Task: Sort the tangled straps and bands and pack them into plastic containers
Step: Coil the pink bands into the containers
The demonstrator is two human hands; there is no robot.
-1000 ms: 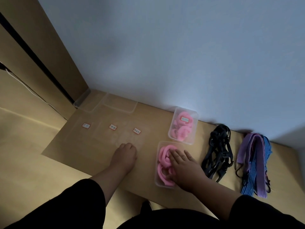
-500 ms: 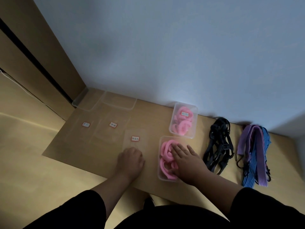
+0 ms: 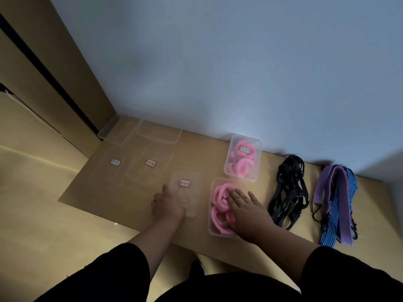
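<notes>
While the left hand (image 3: 168,203) grips a labelled clear lid (image 3: 185,189), the right hand (image 3: 246,211) lies flat.
Its straight fingers press pink bands (image 3: 219,198) inside the near container (image 3: 214,229); lid just left of that container, black straps (image 3: 287,190) right.

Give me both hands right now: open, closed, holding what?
Left hand: grips the near end of a clear labelled lid.
Right hand: open, fingers flat, pressing the pink bands into the near container.
</notes>
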